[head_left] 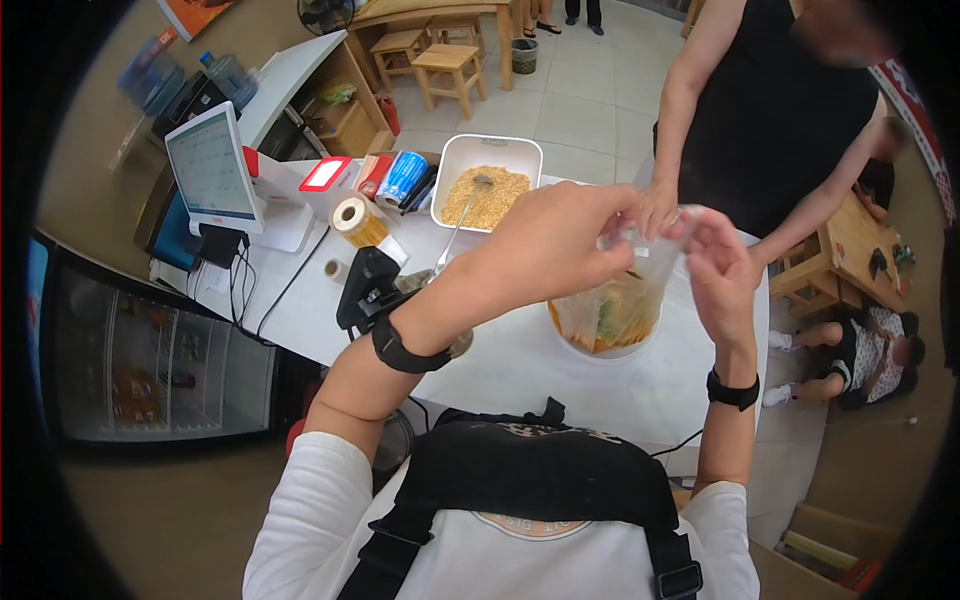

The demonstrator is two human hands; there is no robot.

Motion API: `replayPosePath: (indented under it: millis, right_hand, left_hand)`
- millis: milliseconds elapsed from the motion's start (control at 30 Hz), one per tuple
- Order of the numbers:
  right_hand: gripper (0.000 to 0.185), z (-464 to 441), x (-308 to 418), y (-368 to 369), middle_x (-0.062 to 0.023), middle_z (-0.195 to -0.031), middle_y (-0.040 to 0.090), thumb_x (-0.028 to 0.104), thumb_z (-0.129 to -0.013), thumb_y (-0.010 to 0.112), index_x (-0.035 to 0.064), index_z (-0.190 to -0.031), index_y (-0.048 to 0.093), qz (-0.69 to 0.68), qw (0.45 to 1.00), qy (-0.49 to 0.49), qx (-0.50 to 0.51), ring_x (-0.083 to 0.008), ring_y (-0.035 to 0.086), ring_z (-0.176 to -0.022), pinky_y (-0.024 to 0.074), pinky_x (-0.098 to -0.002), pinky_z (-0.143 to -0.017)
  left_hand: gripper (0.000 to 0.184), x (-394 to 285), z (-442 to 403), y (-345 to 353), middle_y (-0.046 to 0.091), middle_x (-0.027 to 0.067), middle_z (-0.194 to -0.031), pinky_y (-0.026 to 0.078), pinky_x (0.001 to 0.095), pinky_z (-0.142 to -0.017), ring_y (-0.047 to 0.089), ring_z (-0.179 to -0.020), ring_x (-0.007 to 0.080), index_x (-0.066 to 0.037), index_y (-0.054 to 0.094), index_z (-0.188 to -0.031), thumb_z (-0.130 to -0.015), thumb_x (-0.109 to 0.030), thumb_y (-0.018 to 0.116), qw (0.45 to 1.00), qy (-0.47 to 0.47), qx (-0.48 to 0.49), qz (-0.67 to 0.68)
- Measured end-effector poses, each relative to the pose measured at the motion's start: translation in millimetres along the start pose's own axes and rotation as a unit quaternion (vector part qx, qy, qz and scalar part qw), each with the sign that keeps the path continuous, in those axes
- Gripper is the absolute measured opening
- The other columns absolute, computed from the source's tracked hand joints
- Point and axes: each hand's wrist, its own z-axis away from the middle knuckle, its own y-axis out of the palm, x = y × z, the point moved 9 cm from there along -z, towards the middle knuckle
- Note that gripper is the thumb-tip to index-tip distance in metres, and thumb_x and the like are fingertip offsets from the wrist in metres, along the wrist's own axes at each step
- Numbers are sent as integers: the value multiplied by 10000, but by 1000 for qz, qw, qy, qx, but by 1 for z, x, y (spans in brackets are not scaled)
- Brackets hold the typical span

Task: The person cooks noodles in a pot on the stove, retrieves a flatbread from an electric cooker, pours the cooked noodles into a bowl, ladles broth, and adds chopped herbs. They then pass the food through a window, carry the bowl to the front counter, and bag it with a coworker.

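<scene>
A clear plastic bag (648,268) stands upright on the white counter, its top gathered between my two hands. Inside it is a round tub (608,352) with orange-red and green food showing through the film. My left hand (575,235) pinches the bag's upper edge from the left. On the other side my right hand (722,262) has its fingers curled on the bag's top edge. A co-worker's or customer's hand (657,208) in front is close to the bag's top; whether it touches the film I cannot tell.
A white bin of chopped nuts or crumbs (448,160) with a spoon (484,181) stands on the counter (480,375). Left of it are a label roll (350,214), a blue can-like packet (403,176) and a register screen (212,165). A person in black (765,120) stands opposite.
</scene>
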Motion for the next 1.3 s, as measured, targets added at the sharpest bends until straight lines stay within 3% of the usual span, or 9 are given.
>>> replayPosePath:
  millis: [267, 367, 433, 600, 767, 867, 967, 1200, 1300]
  right_hand:
    - [194, 1, -21, 18, -20, -771, 459, 86, -841, 448, 17, -1021, 467, 272, 955, 59, 100, -72, 409, -627, 360, -205, -598]
    - [147, 4, -20, 12, -31, -670, 442, 85, -867, 356, 24, -987, 416, 294, 952, 48, 71, -97, 421, -600, 370, -223, -581]
    - [142, 7, -20, 12, -35, -642, 441, 76, -867, 342, 33, -996, 383, 298, 950, 61, 65, -110, 427, -578, 373, -229, -571]
    - [171, 8, -20, 12, -46, -613, 457, 63, -868, 319, 49, -1037, 301, 311, 938, 127, 87, -128, 453, -541, 381, -239, -539]
    - [67, 4, -19, -5, -24, -552, 480, 79, -875, 354, 26, -870, 395, 301, 953, 29, 28, -88, 472, -517, 365, -205, -486]
    - [79, 5, -31, -28, -6, -519, 459, 84, -859, 422, 21, -812, 430, 259, 960, 70, -76, -50, 437, -470, 334, -178, -442]
    - [46, 2, -41, -32, 6, -571, 477, 50, -822, 482, 17, -847, 463, 335, 931, 125, -73, -27, 410, -439, 300, -162, -404]
    - [144, 16, -66, -22, -1, -792, 490, -11, -765, 531, -1, -904, 493, 172, 963, 196, 70, -34, 469, -674, 350, -162, -564]
    - [118, 10, -52, -1, -2, -811, 481, 10, -772, 547, -2, -885, 515, 180, 976, 33, 114, -55, 454, -799, 350, -172, -653]
  left_hand:
    - [166, -21, -7, 20, 592, 77, -745, 455, 341, -636, 563, -691, 276, -51, 578, -846, -708, -141, 569, 990, 124, -63, 19]
    - [180, 17, -7, 26, 597, 61, -807, 464, 296, -660, 577, -717, 214, -62, 591, -931, -759, -86, 541, 945, 30, -108, 307]
    - [223, 25, 0, 59, 601, 66, -839, 474, 260, -675, 582, -753, 155, -56, 582, -998, -780, -52, 535, 929, -41, 62, 364]
    - [211, 37, -4, 70, 579, 45, -869, 464, 230, -655, 574, -763, 100, -13, 558, -960, -762, -82, 575, 939, -71, 88, 326]
    - [146, 33, -6, 83, 565, 45, -806, 448, 240, -637, 562, -737, 104, 3, 507, -843, -784, -126, 542, 947, -18, 81, 311]
    - [153, 36, 0, 93, 553, 129, -711, 445, 323, -582, 586, -657, 217, 5, 438, -847, -800, -133, 484, 964, 7, 30, 265]
    - [115, 36, 9, 110, 485, 41, -676, 413, 271, -616, 492, -623, 120, -28, 337, -820, -841, -111, 414, 947, -65, 102, 296]
    - [87, 67, 1, 114, 503, 66, -637, 422, 259, -546, 506, -574, 124, -15, 377, -840, -837, -94, 414, 895, -118, 49, 427]
    - [79, 67, -2, 121, 508, 52, -667, 422, 242, -548, 498, -591, 95, -20, 388, -832, -838, -92, 421, 868, -125, 63, 476]
